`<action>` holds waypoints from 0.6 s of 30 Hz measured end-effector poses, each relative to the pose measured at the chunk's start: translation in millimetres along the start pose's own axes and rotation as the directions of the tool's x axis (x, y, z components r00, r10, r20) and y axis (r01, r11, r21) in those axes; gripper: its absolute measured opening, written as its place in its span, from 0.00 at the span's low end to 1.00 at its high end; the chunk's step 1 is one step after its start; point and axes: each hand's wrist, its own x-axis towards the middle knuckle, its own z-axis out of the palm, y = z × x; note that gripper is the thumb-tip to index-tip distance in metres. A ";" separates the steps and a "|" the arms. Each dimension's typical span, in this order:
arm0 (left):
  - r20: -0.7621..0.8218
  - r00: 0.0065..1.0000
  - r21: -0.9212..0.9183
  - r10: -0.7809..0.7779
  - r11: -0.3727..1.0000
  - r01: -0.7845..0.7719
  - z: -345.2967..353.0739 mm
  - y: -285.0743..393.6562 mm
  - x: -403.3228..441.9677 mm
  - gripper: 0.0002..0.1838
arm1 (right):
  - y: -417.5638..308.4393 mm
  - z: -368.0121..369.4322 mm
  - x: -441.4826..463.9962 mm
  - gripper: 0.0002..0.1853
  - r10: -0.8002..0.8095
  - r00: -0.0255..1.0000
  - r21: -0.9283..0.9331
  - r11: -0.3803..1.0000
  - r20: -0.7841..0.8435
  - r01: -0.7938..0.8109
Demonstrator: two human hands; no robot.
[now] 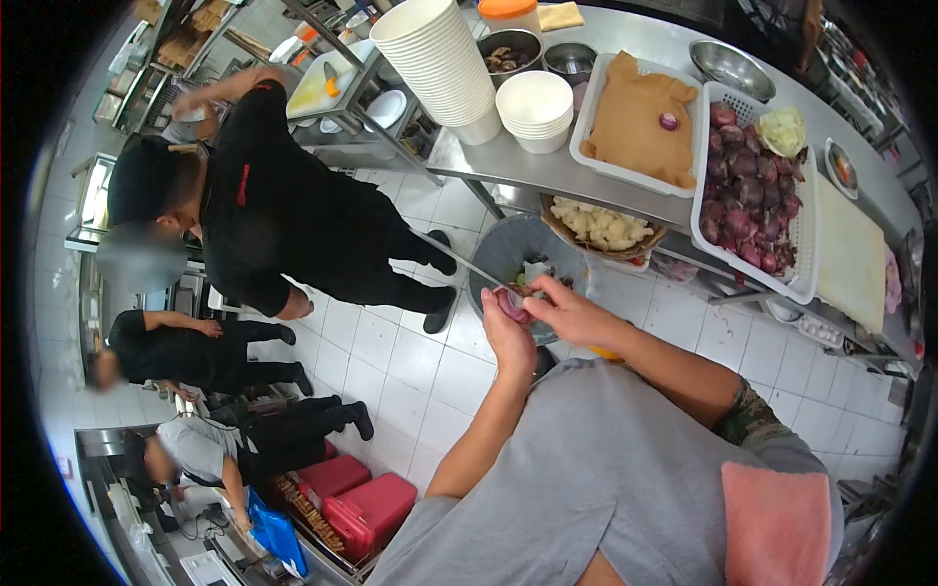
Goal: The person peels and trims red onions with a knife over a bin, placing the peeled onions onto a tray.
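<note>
Over a grey waste bin (pixel 493 252), my left hand (pixel 508 337) is closed around a red onion (pixel 512 305). My right hand (pixel 569 311) grips a knife, its handle hidden in the fingers, and its long thin blade (pixel 459 261) points away to the upper left. The two hands meet at the onion. On the steel counter, a white crate (pixel 809 278) holds several red onions (pixel 747 190) and a pale cut vegetable. Beside it, a white tray (pixel 586 148) lined with brown paper (pixel 640 117) bears one onion.
Stacked white tubs (pixel 440 68) and bowls (pixel 534 107) stand on the counter. Below is a basket of pale florets (pixel 598 223). A white cutting board (pixel 848 249) lies at right. Three people in work clothes stand at left, near red containers (pixel 369 513).
</note>
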 end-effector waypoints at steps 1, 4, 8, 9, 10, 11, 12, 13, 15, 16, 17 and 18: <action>0.068 0.997 -0.008 -0.029 1.000 0.029 -3.5 3.4 2.1 0.26 | -0.5 -7.7 -0.1 0.21 0.124 0.990 0.140 0.981 0.069 -0.133; 0.168 0.980 -0.025 -0.104 0.994 0.110 -9.8 11.6 11.5 0.28 | -10.2 -26.7 -1.7 0.17 0.332 0.907 0.407 0.814 0.259 -0.415; 0.115 0.986 0.008 -0.119 0.993 0.119 -0.5 17.4 8.4 0.26 | -10.5 -29.3 1.7 0.16 0.326 0.911 0.410 0.817 0.253 -0.406; 0.085 0.992 0.066 -0.088 0.994 0.083 -2.1 13.5 10.5 0.26 | -10.2 -30.4 4.2 0.17 0.321 0.916 0.380 0.837 0.241 -0.393; 0.054 0.997 0.126 -0.059 0.991 0.052 -4.5 9.8 12.4 0.25 | -10.5 -30.9 5.0 0.17 0.310 0.916 0.417 0.819 0.255 -0.394; 0.059 0.995 0.103 -0.075 0.992 0.068 -8.4 7.1 14.5 0.25 | -11.2 -30.0 4.0 0.18 0.303 0.914 0.453 0.797 0.272 -0.399; 0.063 0.994 0.078 -0.088 0.993 0.083 -11.6 7.8 17.0 0.24 | -11.5 -29.5 3.1 0.18 0.294 0.911 0.487 0.774 0.290 -0.405; 0.069 0.993 0.052 -0.097 0.994 0.093 -14.1 10.2 20.4 0.24 | -11.0 -32.1 4.3 0.20 0.334 0.904 0.503 0.752 0.266 -0.426; 0.101 0.984 -0.040 -0.147 0.988 0.151 -19.3 22.2 22.2 0.24 | -9.1 -38.9 8.0 0.25 0.410 0.885 0.538 0.706 0.221 -0.461; 0.121 0.978 -0.085 -0.170 0.980 0.181 -19.5 29.5 22.3 0.24 | -7.9 -41.8 10.4 0.24 0.416 0.882 0.498 0.729 0.223 -0.469; 0.104 0.968 -0.091 -0.229 0.967 0.238 -18.6 35.1 23.3 0.23 | -5.1 -44.0 12.9 0.24 0.423 0.878 0.457 0.750 0.225 -0.478; 0.120 0.960 -0.127 -0.253 0.955 0.267 -19.5 35.8 23.3 0.23 | -0.5 -46.2 15.4 0.23 0.431 0.873 0.414 0.769 0.228 -0.488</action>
